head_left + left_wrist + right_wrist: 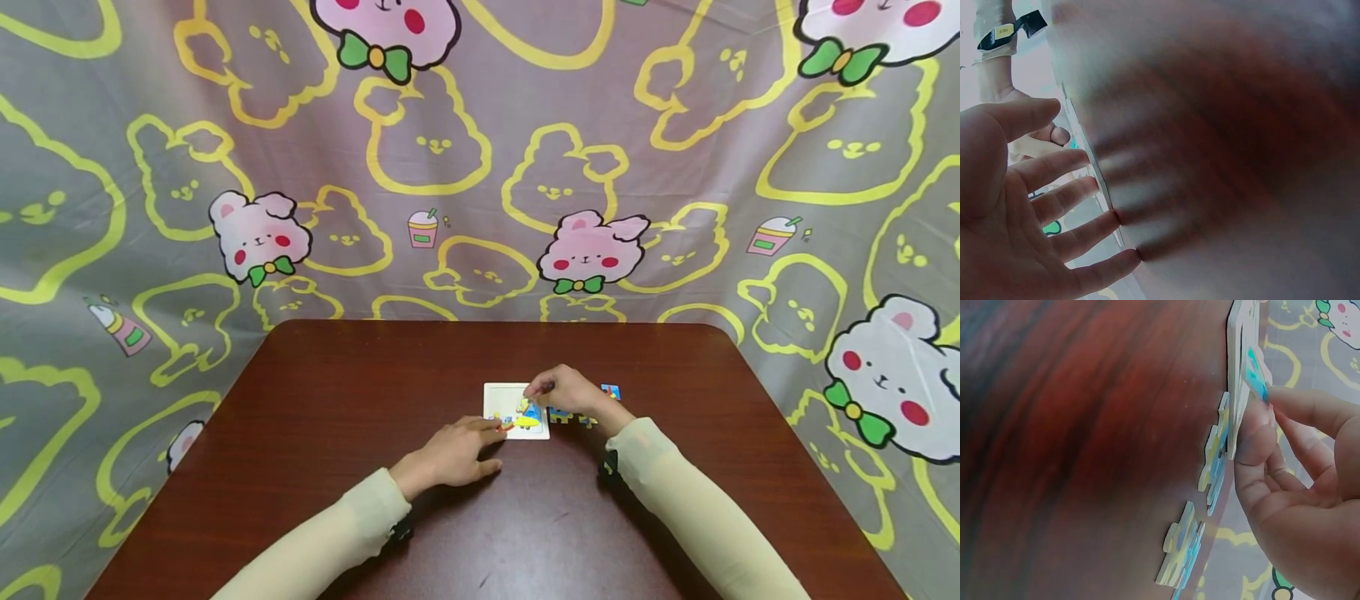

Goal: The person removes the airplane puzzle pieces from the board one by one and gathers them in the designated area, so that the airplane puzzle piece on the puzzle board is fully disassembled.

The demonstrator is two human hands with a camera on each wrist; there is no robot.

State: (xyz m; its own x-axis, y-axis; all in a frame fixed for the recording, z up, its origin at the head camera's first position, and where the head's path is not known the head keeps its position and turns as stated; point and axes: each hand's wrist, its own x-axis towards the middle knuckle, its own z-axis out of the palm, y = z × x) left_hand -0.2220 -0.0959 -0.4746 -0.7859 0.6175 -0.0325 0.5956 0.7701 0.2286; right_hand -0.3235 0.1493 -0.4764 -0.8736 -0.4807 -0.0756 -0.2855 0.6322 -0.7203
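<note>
The left hand (453,454), fingers extended, touches the left edge of the puzzle tray (498,397) on the bench (375,367) — the right hand (567,392) pinches a puzzle piece (1254,372) over it, loose pieces (1179,547) just to its right.

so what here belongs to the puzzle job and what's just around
Puzzle job:
cream rectangular puzzle tray
flat blue puzzle piece in right hand
loose multicoloured jigsaw pieces

Just around:
glossy red-brown table
grey cartoon-print cloth backdrop
</note>
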